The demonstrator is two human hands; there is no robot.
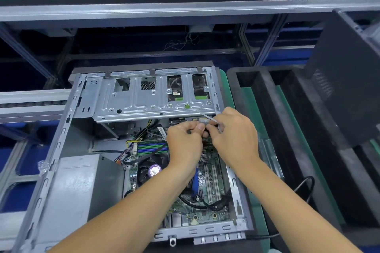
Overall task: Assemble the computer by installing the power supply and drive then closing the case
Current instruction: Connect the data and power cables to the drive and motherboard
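Note:
An open computer case point(67, 121) lies flat in front of me with the motherboard point(209, 170) exposed. The grey power supply point(82, 183) sits in the case's near left corner. A metal drive cage point(152, 98) spans the far end, and a drive point(174, 88) shows through its cut-outs. My left hand point(185, 144) and my right hand point(232, 135) meet just below the cage's right end. Both pinch a thin grey flat cable point(207, 118) that runs up toward the cage. What lies under the fingers is hidden.
A CPU fan point(152, 168) with a purple label sits mid-board, with loose wires to its left. Black foam packing trays point(287, 129) stand to the right, and a black side panel point(347, 80) leans at the far right. A conveyor rail point(30, 104) runs on the left.

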